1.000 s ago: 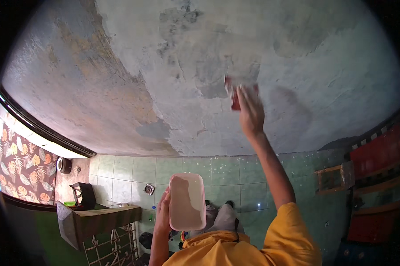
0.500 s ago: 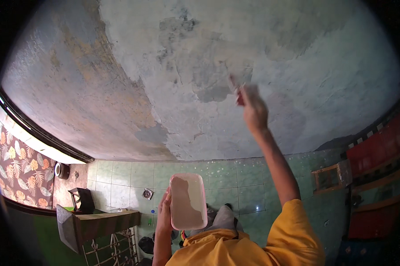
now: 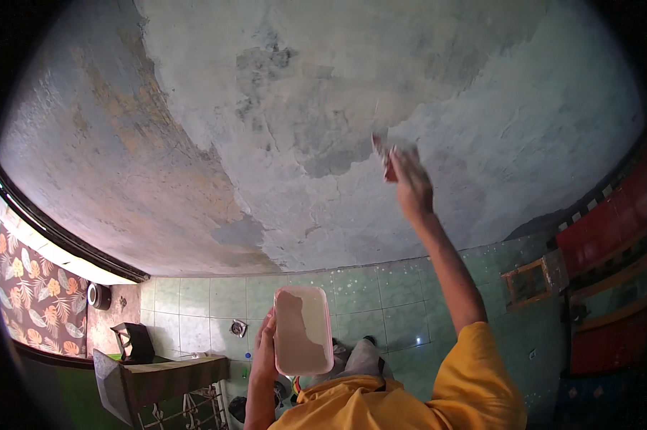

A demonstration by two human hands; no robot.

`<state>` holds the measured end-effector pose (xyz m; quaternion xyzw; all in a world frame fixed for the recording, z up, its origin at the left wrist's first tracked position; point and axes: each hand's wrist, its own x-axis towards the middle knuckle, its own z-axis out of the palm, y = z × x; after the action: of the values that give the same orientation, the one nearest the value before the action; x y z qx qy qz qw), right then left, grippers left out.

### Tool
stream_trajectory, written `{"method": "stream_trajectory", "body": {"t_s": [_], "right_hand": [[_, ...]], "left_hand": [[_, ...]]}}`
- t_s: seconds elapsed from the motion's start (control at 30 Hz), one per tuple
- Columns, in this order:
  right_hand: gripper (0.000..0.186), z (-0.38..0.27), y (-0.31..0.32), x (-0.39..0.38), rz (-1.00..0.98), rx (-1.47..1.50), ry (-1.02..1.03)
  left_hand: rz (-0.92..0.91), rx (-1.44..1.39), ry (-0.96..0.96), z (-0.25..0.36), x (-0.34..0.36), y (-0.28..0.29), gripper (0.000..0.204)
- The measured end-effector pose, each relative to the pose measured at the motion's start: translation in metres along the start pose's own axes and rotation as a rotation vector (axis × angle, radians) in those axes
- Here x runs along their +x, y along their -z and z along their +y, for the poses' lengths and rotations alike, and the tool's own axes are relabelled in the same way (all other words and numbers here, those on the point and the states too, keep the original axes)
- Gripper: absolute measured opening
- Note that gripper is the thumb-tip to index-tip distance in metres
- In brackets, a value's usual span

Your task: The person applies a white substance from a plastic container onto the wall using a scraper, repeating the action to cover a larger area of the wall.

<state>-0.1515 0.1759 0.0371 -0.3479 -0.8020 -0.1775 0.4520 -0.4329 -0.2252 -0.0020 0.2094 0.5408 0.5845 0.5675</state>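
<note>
A patchy plastered wall (image 3: pixel 187 86) fills the upper part of the head view, with pale, grey and yellowish areas. My right hand (image 3: pixel 413 183) reaches up to it, closed on a scraper (image 3: pixel 390 165) with red on it; blur hides its exact edge against the plaster. Low in the middle, my left hand (image 3: pixel 267 337) grips the side of a pale pink plastic tub (image 3: pixel 305 330) holding a thin layer of whitish-grey material.
Green floor tiles (image 3: pixel 359 301) run along the wall's foot. At left are a leaf-patterned cloth (image 3: pixel 37 287), a round pot (image 3: pixel 98 295), a ledge (image 3: pixel 169 369) over metal grillework and a black object (image 3: pixel 133 342). Red furniture (image 3: pixel 596 229) and a wooden frame (image 3: pixel 524 283) stand right.
My right hand and scraper have shifted slightly right and down in the picture, blurred in motion. The wall's lower edge sits lower as the view has moved. My left hand still holds the tub.
</note>
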Motion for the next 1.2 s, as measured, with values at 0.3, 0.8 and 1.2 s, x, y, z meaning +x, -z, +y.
{"method": "stream_trajectory", "body": {"t_s": [0.3, 0.8, 1.2], "right_hand": [[0.043, -0.013, 0.017, 0.071, 0.028, -0.099, 0.117], [0.054, 0.036, -0.015, 0.008, -0.004, -0.308, 0.033], [0.048, 0.007, 0.057, 0.092, 0.150, -0.027, 0.016]], "left_hand": [[0.010, 0.006, 0.003, 0.006, 0.005, -0.013, 0.063], [-0.030, -0.009, -0.001, 0.000, -0.010, 0.001, 0.066], [0.032, 0.029, -0.014, 0.005, 0.002, -0.020, 0.061]]}}
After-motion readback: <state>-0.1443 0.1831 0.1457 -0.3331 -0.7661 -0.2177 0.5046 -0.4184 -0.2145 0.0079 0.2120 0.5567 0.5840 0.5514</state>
